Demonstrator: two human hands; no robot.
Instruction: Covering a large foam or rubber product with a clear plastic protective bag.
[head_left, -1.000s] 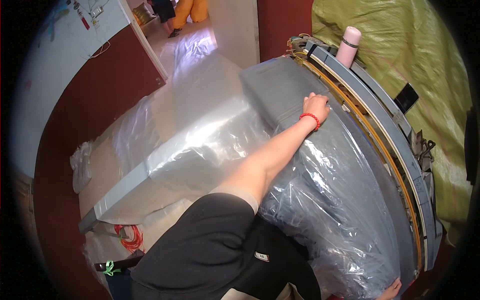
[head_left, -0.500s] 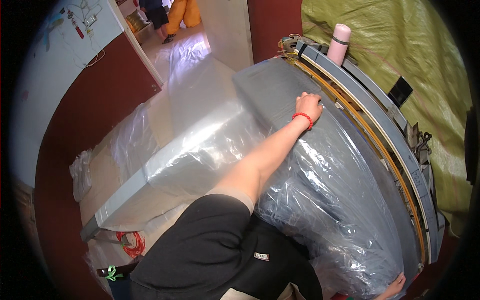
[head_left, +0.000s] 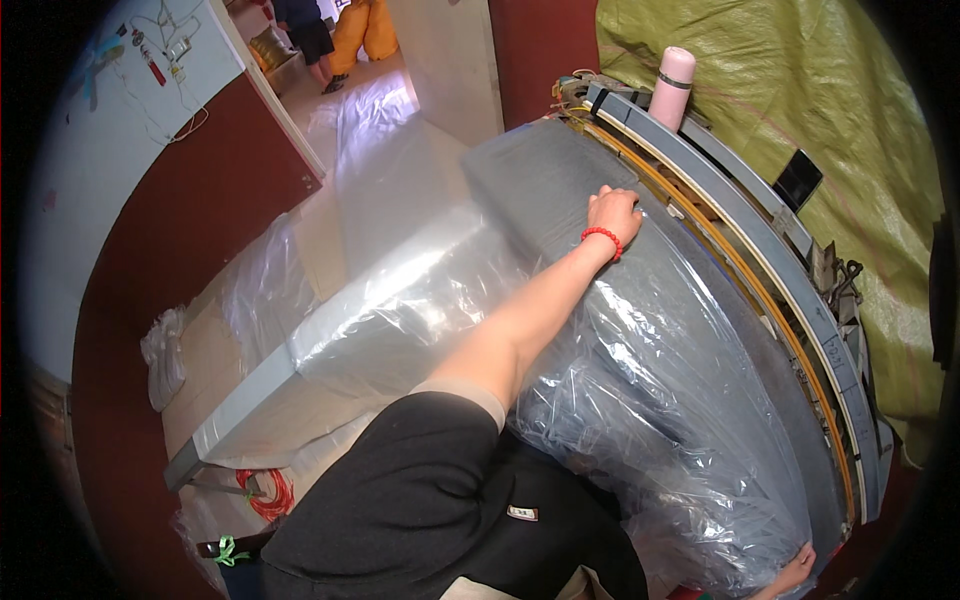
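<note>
We list one clear plastic sheet [head_left: 672, 400], left grip [head_left: 614, 216] clamped on its far end. Right grip [head_left: 797, 571], near end: apparently likewise.

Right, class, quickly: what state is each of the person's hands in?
Left hand: closed, apparently holding the clear plastic sheet.
Right hand: at the sheet's edge; grip cannot be told.

Can't see the left bare hand's [head_left: 613, 210] fingertips from here; grip on the clear, crinkled plastic sheet [head_left: 690, 400] unclear. Right bare hand [head_left: 796, 568]: forearm cut off below. Dark bar [head_left: 208, 549] runs behind black fabric sleeve [head_left: 390, 480]. Dark-shorted person [head_left: 315, 42]: head cropped. Wall bits blurry.
</note>
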